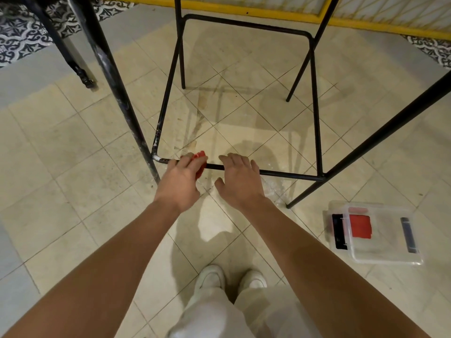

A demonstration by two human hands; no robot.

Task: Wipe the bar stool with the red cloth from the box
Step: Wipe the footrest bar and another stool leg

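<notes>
My left hand point(179, 184) has its fingers clenched on the red cloth point(200, 162), pressed against the bar stool's near footrest rung point(280, 172); my right hand point(240, 180) lies loose on that rung, fingers spread, gripping nothing; the cloth is bunched small (little shows past my knuckles), so I judge it could slip off the thin bar mid-stroke; leaning hard might skid the stool on the tiles; the box point(380, 252) sits near the right leg.
</notes>
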